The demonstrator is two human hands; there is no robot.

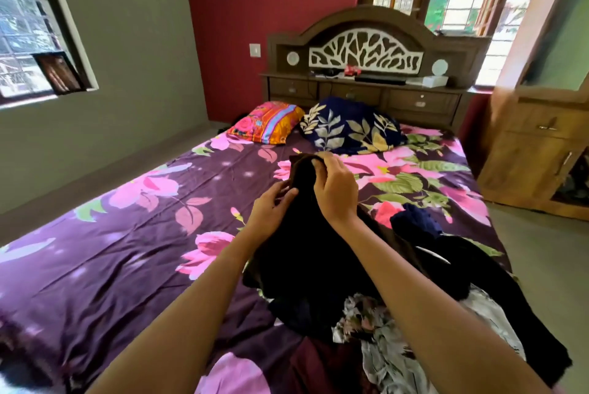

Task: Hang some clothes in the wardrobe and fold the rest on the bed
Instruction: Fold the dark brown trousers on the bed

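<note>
Black garment (302, 253) hangs lifted between both hands over the right half of the bed (127, 250). Its long axis runs from the near edge toward the headboard (366, 52), and its raised end points at the pillows. The right hand (334, 193) pinches that raised end, fingers (322, 167) curled over the cloth. The left hand (271, 209) grips the fabric just below it, fingers (287, 194) closed on the edge. The garment's lower part trails into a heap near the bed's near right corner, touching a white printed cloth (376, 330); a navy piece (414, 224) lies just beside it. An orange pillow (266, 121) and a navy leaf-print pillow (347, 126) rest at the headboard edge. A wooden cabinet (535, 164) stands beyond the bed's right edge.
</note>
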